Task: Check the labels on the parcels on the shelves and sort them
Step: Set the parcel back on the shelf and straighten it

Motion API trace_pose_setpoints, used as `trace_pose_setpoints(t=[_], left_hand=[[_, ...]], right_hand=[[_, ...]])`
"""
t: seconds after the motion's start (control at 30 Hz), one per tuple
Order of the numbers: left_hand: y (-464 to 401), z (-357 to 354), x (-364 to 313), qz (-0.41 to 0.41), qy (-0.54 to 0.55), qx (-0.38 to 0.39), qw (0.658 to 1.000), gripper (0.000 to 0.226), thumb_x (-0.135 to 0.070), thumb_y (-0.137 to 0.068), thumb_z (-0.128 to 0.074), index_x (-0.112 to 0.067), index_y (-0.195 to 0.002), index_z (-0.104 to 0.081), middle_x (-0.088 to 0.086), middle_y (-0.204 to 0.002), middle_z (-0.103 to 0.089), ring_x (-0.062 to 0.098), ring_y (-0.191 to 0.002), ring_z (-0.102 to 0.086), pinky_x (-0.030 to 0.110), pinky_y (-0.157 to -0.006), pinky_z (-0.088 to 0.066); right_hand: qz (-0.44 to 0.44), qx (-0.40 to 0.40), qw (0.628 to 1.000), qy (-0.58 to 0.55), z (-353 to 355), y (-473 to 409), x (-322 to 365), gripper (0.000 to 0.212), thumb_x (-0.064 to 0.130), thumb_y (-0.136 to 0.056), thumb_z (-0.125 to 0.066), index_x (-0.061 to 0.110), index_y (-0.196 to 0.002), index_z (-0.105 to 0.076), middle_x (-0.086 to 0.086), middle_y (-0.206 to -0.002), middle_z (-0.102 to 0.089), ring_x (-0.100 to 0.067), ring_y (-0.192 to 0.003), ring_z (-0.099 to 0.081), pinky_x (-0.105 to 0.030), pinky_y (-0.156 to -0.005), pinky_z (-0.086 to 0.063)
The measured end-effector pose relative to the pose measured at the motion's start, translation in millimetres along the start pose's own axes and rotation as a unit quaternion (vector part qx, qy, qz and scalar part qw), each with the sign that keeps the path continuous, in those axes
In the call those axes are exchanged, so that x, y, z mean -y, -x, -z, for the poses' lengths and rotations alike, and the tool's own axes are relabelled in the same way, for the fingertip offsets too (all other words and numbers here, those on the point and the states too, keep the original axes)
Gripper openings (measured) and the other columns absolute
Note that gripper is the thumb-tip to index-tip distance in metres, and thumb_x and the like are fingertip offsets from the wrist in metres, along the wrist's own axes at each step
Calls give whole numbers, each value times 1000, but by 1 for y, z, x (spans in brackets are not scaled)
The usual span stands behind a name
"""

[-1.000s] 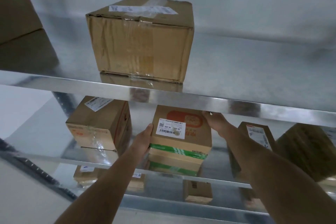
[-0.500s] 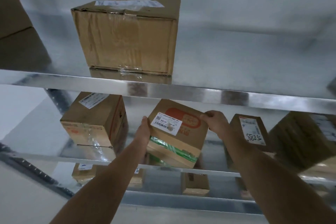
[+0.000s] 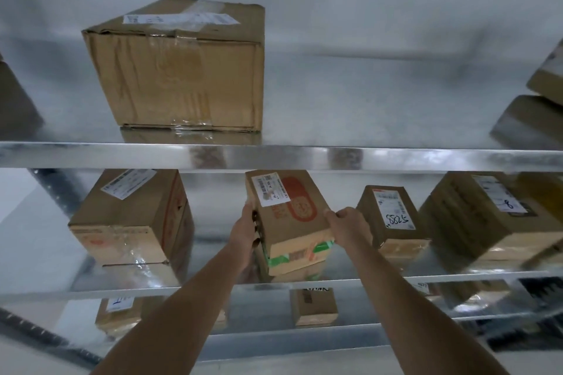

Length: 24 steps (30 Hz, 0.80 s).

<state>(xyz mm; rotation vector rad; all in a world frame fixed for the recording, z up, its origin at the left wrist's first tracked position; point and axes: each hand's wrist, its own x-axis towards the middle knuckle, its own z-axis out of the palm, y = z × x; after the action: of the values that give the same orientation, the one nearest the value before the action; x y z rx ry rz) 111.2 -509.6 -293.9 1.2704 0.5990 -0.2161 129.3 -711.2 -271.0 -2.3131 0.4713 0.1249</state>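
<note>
Both hands are holding one small parcel (image 3: 288,213) on the middle shelf (image 3: 213,285), and that parcel is lying directly between them, straight ahead of the person. The left hand (image 3: 245,224) is gripping its left side, fingers curling round the edge, though how far they are reaching behind it cannot be told. The right hand (image 3: 347,222) is pinching the near right corner, thumb lying on the top face and the other fingers going underneath. The parcel is tipping, its top face with the white label (image 3: 272,189) and an orange print leaning toward the person, and its long axis is running away from the hands, from the near edge by the wrists toward the back of the shelf and a little leftward. The label is sitting at the far left end of that face, nearer the left hand than the right. Whether the near end is resting on the shelf or clear of it cannot be told. A bigger carton (image 3: 131,216) is standing well off to the left of the left hand, while a narrow parcel (image 3: 393,216) marked with handwritten digits is sitting just beside the right hand, nearly touching the wrist, so any turning or sliding rightward is looking tight and leftward is looking freer. Since both hands are equally near, the next move is probably needing them together.
</note>
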Motion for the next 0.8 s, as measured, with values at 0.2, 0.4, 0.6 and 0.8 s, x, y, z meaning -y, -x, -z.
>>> trace_pose_setpoints(t=[0.2,0.4,0.6,0.8], left_hand=[[-3,28,4,-39,-35,51,997,41,-45,-104,-50,-13,-118,-70,10,-102,-77,30,-89,-74,39,-82,-57],[-7,51,-3,-49,-90,42,994,35,-32,-97,-65,-15,-128,-68,9,-107,-78,31,-98,-75,35,-73,-59],[33,50,1,-9,-81,-56,995,37,-42,-108,-42,-16,-101,-67,10,-102,-72,21,-88,-67,32,-78,-54],[63,49,30,121,103,-81,984,64,-56,-104,-40,7,-113,-52,20,-104,-62,31,-96,-58,49,-107,-42]], right_hand=[[-33,123,988,-87,-12,7,4,37,36,-97,-65,0,-101,-64,-11,-82,-75,-26,-69,-76,-42,-71,-64],[-55,220,974,-25,-5,-4,20,48,52,-96,-62,6,-107,-58,-5,-93,-73,-22,-84,-74,-38,-78,-61],[47,115,989,-78,-4,-45,54,45,28,-108,-41,-5,-136,-53,-24,-130,-58,-38,-114,-57,-47,-103,-47],[65,134,984,-94,-22,-82,72,33,33,-110,-28,17,-109,-57,-3,-91,-54,-14,-72,-43,-28,-69,-38]])
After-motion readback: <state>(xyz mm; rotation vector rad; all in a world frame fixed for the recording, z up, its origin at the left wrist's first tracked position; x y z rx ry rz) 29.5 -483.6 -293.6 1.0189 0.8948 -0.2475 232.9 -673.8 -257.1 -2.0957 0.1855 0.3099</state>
